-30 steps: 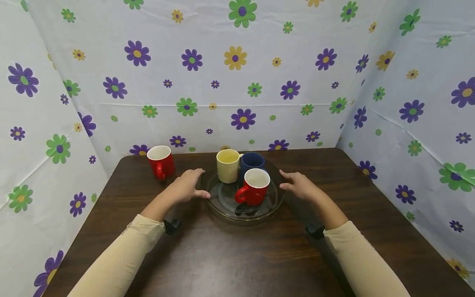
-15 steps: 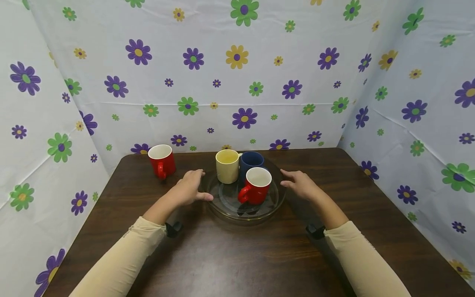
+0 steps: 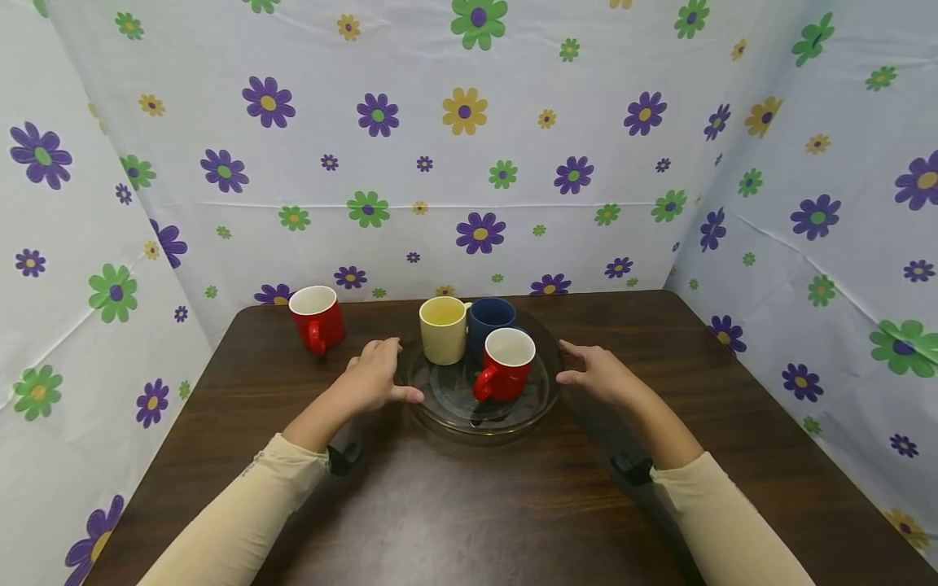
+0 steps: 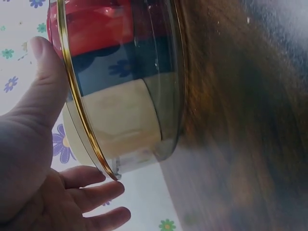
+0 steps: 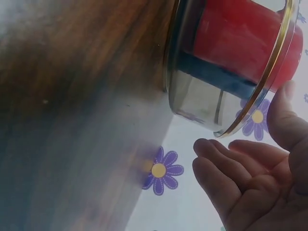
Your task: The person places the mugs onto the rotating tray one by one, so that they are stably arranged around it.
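A clear glass bowl with a gold rim stands on the table, holding a cream mug, a dark blue mug and a red mug. My left hand is at the bowl's left side; in the left wrist view its thumb overlaps the gold rim, and its loosely spread fingers reach the rim's far end. My right hand is beside the right side, its fingers slightly bent and just off the rim, its thumb close to the rim. Neither hand grips anything.
Another red mug stands on the table at the back left, beyond my left hand. The dark wooden table is enclosed by white cloth with printed flowers at the back and sides.
The bowl's mugs have shifted: cream and blue slightly left, red slightly right, as in a small counterclockwise turn. My left thumb moved inward slightly; my right hand moved a little right.
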{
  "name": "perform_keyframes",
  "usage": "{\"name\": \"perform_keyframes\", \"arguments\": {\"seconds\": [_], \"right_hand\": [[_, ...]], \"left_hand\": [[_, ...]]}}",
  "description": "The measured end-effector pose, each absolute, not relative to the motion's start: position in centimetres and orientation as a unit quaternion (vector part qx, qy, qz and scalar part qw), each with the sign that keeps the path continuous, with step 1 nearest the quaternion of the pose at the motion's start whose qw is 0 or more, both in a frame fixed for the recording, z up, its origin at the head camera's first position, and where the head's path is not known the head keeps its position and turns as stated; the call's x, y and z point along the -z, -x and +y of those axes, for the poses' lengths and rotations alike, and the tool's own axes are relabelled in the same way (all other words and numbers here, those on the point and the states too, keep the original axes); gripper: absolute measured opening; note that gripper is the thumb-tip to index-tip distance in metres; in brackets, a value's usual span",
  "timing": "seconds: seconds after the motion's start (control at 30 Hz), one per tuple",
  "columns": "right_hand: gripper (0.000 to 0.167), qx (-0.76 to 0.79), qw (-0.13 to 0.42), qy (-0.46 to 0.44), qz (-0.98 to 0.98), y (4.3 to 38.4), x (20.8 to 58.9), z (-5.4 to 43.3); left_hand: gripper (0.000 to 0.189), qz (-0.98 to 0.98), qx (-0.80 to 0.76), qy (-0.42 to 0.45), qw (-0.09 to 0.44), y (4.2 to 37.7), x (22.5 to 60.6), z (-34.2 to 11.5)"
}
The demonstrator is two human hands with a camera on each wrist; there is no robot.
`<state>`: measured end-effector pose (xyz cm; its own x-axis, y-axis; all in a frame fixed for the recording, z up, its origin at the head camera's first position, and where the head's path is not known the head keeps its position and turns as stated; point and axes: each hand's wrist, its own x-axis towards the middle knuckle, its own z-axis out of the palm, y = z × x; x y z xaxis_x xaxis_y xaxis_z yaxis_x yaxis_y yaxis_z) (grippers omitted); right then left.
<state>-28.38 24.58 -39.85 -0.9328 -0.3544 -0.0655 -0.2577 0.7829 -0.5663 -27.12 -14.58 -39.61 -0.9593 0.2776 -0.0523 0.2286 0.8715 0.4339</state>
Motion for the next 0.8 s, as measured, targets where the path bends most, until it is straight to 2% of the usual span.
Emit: {"name": "perform_keyframes", "arguments": {"seconds": [0.27, 0.8], "right_hand": [[0.073, 0.307, 0.09, 0.176, 0.931, 27.5, 40.1, 24.6], [0.075, 0.304, 0.11, 0.157, 0.933, 27.9, 39.9, 24.1]], "left_hand": [[0.098, 0.97, -0.2, -0.128, 0.045, 26.5, 39.8, -14.2], [0.09, 0.965, -0.22, -0.119, 0.074, 26.6, 38.8, -15.1]]}}
